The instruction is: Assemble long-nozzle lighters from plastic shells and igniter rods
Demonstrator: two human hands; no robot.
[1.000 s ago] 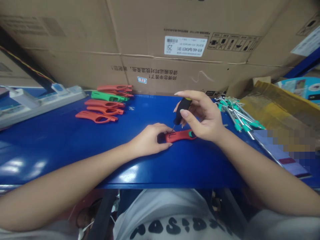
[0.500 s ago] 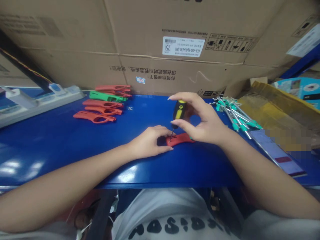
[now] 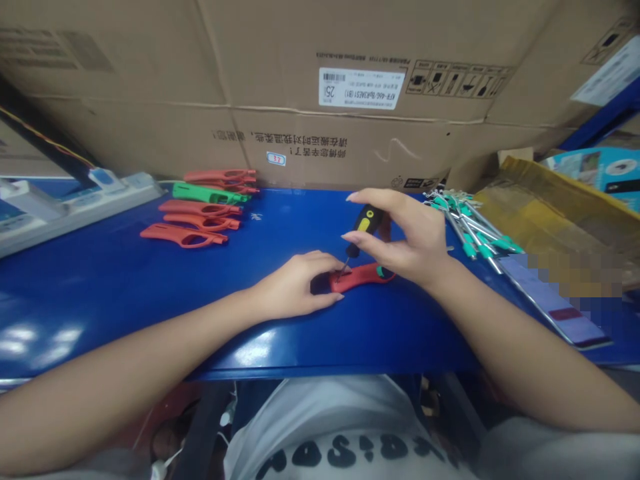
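Observation:
With thumb and fingers, my left hand [image 3: 297,287] grips the left end of a red lighter casing [image 3: 364,275] lying on the blue table [image 3: 240,267]. My right hand [image 3: 417,237] holds a black-and-yellow screwdriver [image 3: 365,225] by its handle. Its thin shaft slants down, and the tip meets the casing close to my left fingertips. A green piece [image 3: 384,272] shows at the casing's right end, partly below my right hand. The screw, if any, under the tip is too small to make out.
Several red casings [image 3: 183,233] and a green casing [image 3: 205,194] lie at the left, beside a white power strip [image 3: 120,195]. Metal rods with green parts [image 3: 475,230] are piled right, near a phone-like slab [image 3: 560,303] and yellow-taped cardboard [image 3: 555,207]. A large carton [image 3: 280,80] stands behind.
The screwdriver handle has tilted further right, and my right hand has shifted slightly right with its fingers repositioned. More of the casing's green end shows. My left hand keeps its grip.

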